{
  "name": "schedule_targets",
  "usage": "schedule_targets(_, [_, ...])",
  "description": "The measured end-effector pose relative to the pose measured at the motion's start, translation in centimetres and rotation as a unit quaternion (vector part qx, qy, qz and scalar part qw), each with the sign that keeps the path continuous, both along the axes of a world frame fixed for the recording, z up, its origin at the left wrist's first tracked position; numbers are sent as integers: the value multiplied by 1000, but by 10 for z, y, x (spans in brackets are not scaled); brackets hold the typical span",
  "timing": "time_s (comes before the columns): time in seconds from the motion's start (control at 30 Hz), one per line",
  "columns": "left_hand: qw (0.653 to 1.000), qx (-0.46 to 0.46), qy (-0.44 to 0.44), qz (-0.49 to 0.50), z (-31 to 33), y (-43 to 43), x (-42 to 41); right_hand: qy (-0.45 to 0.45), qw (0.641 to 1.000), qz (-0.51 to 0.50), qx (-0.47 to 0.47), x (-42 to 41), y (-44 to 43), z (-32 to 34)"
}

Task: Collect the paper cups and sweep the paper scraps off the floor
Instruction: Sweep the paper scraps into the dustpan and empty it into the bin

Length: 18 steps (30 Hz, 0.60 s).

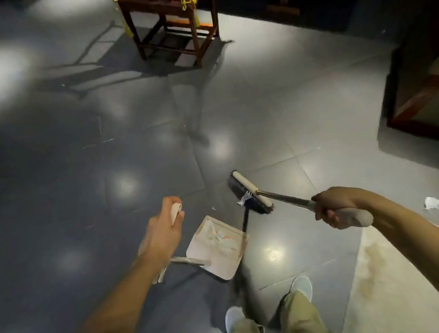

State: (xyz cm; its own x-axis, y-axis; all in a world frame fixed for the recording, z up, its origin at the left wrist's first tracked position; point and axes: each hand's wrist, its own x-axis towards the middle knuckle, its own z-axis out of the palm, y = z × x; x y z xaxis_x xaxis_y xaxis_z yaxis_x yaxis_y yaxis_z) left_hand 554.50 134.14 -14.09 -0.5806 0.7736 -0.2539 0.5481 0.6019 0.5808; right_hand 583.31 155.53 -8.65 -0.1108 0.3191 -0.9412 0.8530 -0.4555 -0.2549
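Observation:
My left hand [164, 225] grips the top of the white dustpan handle. The white dustpan [218, 247] sits on the grey tiled floor just right of that hand, with several paper scraps inside. My right hand [334, 206] grips the grey grip of the broom handle. The broom head [250, 193], white-backed with dark bristles, is at the pan's far edge, and a white paper scrap [245, 198] sticks to the bristles. Two more paper scraps [432, 202] lie on the floor at the far right. No paper cup is visible.
A wooden chair [172, 17] with a red cushion stands at the back centre. Low red-framed furniture [430, 108] fills the right side. A pale mat [392, 283] lies at the lower right. My two feet in pale shoes [301, 287] stand at the bottom.

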Motion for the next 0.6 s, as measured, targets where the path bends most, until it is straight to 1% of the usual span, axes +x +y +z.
schedule_targets(0.1, [999,-11,4,38,-1,-31,-20,-12,994,86,73,-39,-13,-23])
schedule_targets(0.2, [997,-32,11,67,-6,-49,-36,-19,988,122,94,-68,-19,-42])
schedule_targets(0.3, [995,-42,12,90,-11,-48,-58,-6,990,126,68,-94,-28,-56])
schedule_targets(0.37, [993,-38,6,110,-13,-42,-73,14,985,166,44,-117,-44,-56])
schedule_targets(0.47, [991,-22,17,128,-17,-31,-87,21,968,251,15,-149,-80,-48])
schedule_targets(0.5, [991,-21,24,128,-17,-29,-88,20,966,258,-4,-158,-91,-44])
schedule_targets(0.53, [992,-24,32,123,-16,-26,-89,21,970,238,-36,-167,-98,-39])
schedule_targets(0.6, [993,-36,49,105,-13,-23,-89,37,979,167,-107,-184,-101,-19])
